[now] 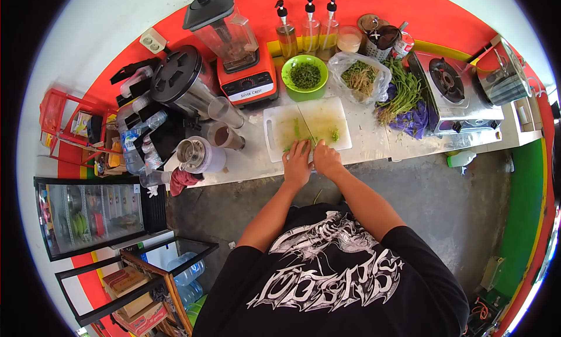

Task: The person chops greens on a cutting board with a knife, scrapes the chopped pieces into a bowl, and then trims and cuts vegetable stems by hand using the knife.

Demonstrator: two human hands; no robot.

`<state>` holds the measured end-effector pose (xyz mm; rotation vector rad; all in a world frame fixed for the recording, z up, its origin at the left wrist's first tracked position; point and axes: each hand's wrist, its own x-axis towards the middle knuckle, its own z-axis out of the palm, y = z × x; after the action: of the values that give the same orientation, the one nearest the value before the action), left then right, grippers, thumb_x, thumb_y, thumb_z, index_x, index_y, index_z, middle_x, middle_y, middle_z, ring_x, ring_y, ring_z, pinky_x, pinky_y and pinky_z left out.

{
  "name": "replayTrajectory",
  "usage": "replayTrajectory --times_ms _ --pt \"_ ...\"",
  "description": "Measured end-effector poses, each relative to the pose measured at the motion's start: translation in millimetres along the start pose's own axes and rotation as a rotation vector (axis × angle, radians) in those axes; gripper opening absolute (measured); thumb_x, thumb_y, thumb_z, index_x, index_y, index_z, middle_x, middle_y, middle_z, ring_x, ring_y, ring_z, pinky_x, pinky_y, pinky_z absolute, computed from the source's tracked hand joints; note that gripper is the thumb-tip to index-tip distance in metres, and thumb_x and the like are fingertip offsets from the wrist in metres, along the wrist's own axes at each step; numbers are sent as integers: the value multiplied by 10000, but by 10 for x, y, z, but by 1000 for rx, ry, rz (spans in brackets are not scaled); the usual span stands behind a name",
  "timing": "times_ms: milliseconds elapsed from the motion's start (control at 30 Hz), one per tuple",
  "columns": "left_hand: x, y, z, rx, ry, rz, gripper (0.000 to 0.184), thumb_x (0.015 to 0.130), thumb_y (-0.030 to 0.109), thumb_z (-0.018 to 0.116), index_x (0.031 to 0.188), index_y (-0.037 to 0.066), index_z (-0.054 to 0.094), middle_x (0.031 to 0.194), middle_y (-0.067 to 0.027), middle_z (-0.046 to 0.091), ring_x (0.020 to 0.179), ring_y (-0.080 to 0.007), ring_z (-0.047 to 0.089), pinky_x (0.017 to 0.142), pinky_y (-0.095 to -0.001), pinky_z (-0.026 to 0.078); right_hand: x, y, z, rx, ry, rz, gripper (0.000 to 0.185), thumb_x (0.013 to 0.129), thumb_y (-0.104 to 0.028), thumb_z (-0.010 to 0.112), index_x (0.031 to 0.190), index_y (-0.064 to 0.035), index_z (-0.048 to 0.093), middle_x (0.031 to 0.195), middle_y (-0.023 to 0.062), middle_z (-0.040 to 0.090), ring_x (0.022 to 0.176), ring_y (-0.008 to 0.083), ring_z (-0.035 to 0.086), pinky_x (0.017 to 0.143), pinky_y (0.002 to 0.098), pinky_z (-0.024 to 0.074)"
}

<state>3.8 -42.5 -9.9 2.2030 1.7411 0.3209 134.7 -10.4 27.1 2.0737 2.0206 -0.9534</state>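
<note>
On a white cutting board [275, 153] at the counter's front edge, my left hand [298, 160] presses down with its fingers bent over green stalks, mostly hidden beneath them. My right hand [327, 159], closed beside it, grips a knife [306, 122]; its thin blade points away from me across the board and the handle is hidden in my fist. Chopped green bits [335, 134] lie right of the blade, and a short green piece [296, 127] lies to its left. Beyond the board stands a lime-green bowl [304, 94] with chopped greens in it.
A blender [245, 80] and a steel container [181, 83] stand back left, with tall cups [225, 137] and a jar [200, 155] nearer. Right of the bowl are a plastic bag [365, 77] of roots, bundled greens [403, 91] and a gas stove [456, 89]. Pump bottles [310, 33] line the wall.
</note>
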Motion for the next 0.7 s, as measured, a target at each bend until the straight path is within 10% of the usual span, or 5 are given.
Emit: replayTrajectory --times_ms 700 --pt "140 140 -135 -42 -48 7 749 768 84 797 1454 195 518 1491 -56 428 1450 -296 333 1115 -565 272 -196 582 61 72 161 97 360 1018 -311 511 1152 22 480 1012 316 690 985 484 678 887 550 532"
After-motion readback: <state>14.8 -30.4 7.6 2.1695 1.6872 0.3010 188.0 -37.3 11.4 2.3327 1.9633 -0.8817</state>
